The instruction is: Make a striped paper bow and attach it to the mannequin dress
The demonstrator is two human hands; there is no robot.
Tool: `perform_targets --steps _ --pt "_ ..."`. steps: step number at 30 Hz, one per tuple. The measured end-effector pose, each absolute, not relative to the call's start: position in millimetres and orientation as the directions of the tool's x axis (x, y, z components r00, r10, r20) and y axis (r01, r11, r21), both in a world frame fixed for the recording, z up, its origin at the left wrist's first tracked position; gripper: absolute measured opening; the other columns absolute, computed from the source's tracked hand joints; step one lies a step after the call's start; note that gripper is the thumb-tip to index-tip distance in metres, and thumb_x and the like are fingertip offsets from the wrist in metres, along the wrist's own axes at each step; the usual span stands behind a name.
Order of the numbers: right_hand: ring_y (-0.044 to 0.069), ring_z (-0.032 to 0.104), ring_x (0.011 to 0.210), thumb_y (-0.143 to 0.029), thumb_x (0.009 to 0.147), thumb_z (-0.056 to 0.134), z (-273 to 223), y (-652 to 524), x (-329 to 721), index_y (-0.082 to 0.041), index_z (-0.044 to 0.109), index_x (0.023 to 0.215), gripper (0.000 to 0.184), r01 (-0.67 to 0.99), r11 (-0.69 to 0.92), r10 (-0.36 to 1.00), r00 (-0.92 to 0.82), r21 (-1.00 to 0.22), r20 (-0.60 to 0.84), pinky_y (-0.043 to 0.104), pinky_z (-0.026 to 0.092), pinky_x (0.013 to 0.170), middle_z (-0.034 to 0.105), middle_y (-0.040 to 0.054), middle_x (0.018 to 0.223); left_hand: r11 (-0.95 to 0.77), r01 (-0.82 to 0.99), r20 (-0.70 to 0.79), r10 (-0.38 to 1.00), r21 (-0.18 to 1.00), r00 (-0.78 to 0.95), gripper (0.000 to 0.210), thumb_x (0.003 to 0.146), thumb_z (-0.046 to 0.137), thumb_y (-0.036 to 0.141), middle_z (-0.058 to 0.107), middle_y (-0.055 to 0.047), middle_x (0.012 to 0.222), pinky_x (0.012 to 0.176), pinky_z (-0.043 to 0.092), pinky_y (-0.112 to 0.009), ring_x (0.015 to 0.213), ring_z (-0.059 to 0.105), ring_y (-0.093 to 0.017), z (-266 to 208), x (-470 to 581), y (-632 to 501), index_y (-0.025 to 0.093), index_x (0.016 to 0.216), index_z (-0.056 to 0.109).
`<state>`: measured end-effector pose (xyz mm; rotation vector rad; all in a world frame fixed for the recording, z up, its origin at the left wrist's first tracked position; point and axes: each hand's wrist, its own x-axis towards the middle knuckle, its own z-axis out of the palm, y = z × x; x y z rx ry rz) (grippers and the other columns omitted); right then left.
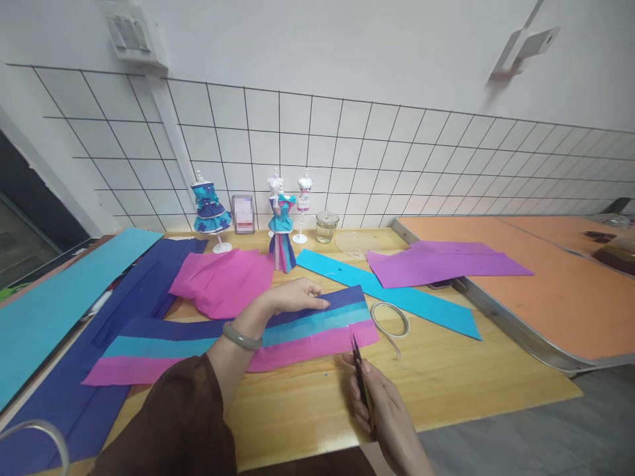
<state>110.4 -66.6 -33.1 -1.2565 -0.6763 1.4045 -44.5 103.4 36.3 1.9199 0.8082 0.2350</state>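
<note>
A long strip of crepe paper (317, 324), banded navy, light blue and pink, lies across the wooden table. My left hand (297, 295) rests over its upper edge, thumb and fingers closed on the navy band. In my right hand (380, 396) is a pair of dark, slim scissors (358, 360), their points touching the pink edge near the strip's right end. My fingers partly hide the handles. Just right of the strip lies a roll of narrow tape (390, 320) with a loose tail.
Behind stand small dress forms in paper outfits (282, 225), a phone (243, 214) and a glass (327, 227). Pink paper (223, 281), blue paper (407, 294) and purple paper (436, 264) lie around. Navy sheets (74, 390) cover the left; an orange board (560, 297) borders the right.
</note>
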Motion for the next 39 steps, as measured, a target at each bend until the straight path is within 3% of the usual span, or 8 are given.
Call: perform_targets --steps 30,39 --pt "0.001 0.014 0.038 -0.061 0.069 0.053 -25.7 -65.6 112.9 -0.016 0.052 0.088 0.049 -0.321 -0.328 0.917 0.117 -0.888 -0.381 0.014 0.008 0.035 0.023 -0.0101 0.051 -0.308 0.42 -0.163 0.608 0.853 0.777 0.04 0.07 0.052 0.056 0.034 0.005 0.059 0.048 0.024 -0.022 0.052 0.028 -0.008 33.1 -43.7 104.6 0.016 0.066 0.048" --pt "0.001 0.014 0.038 -0.062 0.068 0.054 -32.7 -64.1 114.7 -0.016 0.053 0.088 0.05 -0.318 -0.321 0.922 0.112 -0.892 -0.371 0.015 0.008 0.034 0.026 -0.0091 0.053 -0.316 0.441 -0.173 0.614 0.84 0.77 0.043 0.068 0.052 0.058 0.032 0.005 0.058 0.049 0.025 -0.022 0.052 0.029 -0.008 33.8 -43.7 104.4 0.017 0.062 0.043"
